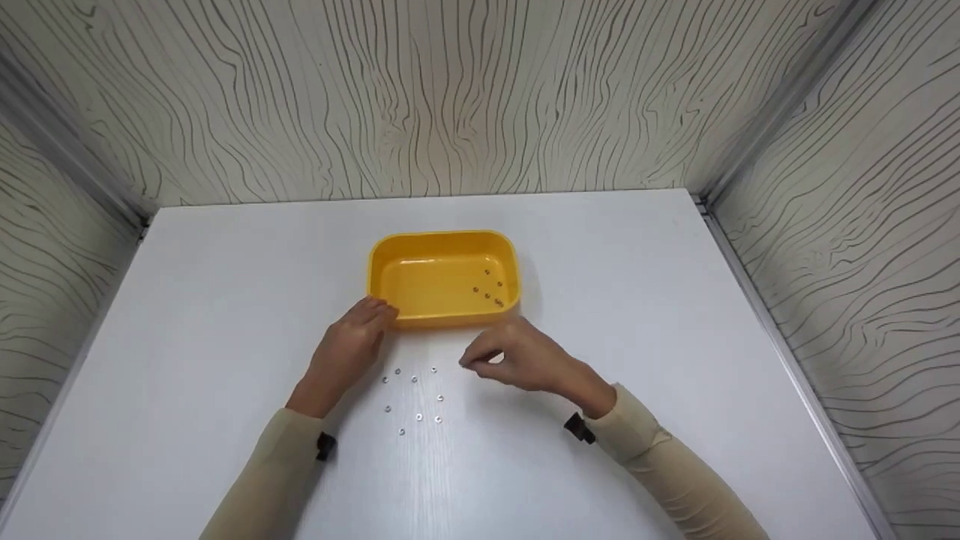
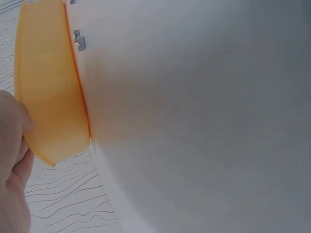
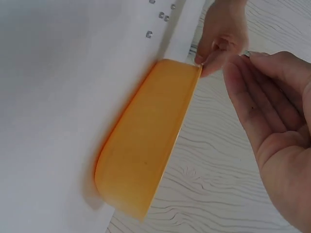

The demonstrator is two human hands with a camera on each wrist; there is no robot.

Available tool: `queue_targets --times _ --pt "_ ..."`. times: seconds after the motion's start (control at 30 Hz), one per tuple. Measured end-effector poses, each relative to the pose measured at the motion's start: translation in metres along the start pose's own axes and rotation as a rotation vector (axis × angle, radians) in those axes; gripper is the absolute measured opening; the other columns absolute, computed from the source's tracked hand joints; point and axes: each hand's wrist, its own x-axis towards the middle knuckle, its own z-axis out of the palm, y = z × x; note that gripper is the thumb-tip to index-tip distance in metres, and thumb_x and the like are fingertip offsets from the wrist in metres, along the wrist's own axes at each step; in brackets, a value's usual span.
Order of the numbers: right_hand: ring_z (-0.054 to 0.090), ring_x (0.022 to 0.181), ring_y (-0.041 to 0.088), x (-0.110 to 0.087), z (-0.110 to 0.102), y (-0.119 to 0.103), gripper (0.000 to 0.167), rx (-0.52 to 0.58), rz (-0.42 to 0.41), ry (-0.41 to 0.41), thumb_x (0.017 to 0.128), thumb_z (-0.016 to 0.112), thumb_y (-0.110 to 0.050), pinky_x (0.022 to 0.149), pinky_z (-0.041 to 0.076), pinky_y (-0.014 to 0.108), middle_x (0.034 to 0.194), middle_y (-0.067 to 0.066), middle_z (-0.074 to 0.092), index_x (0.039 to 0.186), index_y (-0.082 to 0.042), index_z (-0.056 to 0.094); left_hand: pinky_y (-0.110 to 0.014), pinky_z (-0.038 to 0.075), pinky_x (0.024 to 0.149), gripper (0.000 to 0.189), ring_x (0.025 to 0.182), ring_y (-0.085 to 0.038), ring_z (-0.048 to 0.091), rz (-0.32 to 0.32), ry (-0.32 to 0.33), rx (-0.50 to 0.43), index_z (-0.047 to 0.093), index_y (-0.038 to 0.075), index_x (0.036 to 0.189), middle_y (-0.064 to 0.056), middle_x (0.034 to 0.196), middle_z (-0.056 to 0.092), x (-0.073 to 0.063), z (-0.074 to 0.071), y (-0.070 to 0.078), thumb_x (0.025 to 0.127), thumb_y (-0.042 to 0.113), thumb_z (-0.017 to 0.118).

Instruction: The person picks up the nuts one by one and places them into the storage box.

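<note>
A yellow plastic tray stands on the white table. My left hand grips its near left corner, with fingers over the rim; the left wrist view shows this hold on the tray wall too. Just in front of the tray's near right side is my right hand, raised over the table. Its thumb and index finger pinch a small metal nut, of which only a sliver shows. Several loose nuts lie scattered on the table between the hands. Inside the tray, more nuts sit toward the right end.
Wood-grain patterned panels enclose the table at the back and both sides. Metal rails run along the side edges. Dark wrist cameras sit by both sleeves.
</note>
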Motion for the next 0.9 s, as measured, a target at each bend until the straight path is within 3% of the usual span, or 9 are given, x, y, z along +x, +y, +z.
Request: queue_targets --times 0.17,0.37,0.6,0.9 --pt "0.077 0.087 0.011 0.003 -0.02 0.008 0.013 0.205 0.173 0.182 0.094 0.077 -0.008 0.08 0.066 0.021 0.1 0.004 0.083 0.104 -0.011 0.085 -0.042 0.057 0.11 0.027 0.119 -0.027 0.074 0.001 -0.007 -0.006 0.074 0.004 0.12 -0.01 0.119 0.078 -0.001 0.0 -0.001 0.094 0.003 0.076" --pt "0.079 0.088 0.015 0.01 -0.037 0.018 0.014 0.405 0.262 0.398 0.093 0.081 -0.014 0.081 0.068 0.027 0.102 0.011 0.083 0.104 -0.008 0.084 -0.04 0.059 0.109 0.026 0.118 -0.026 0.073 0.022 0.005 -0.025 0.073 0.005 0.12 -0.009 0.117 0.077 -0.001 0.0 -0.002 0.094 0.001 0.075" --pt "0.081 0.09 0.02 0.023 -0.048 0.04 0.027 0.794 0.4 0.508 0.092 0.078 -0.002 0.088 0.068 0.036 0.102 0.016 0.081 0.113 0.015 0.073 -0.043 0.057 0.11 0.03 0.12 -0.028 0.073 0.005 -0.008 -0.014 0.075 0.004 0.121 -0.011 0.119 0.078 -0.001 -0.002 -0.001 0.091 0.0 0.078" --pt "0.081 0.091 0.021 0.034 -0.055 0.065 0.02 0.909 0.562 0.582 0.091 0.08 -0.003 0.09 0.067 0.036 0.101 0.015 0.08 0.109 0.005 0.078 -0.041 0.057 0.111 0.03 0.121 -0.026 0.072 0.006 -0.019 -0.009 0.074 0.004 0.122 -0.01 0.12 0.078 -0.002 -0.002 -0.001 0.093 0.0 0.077"
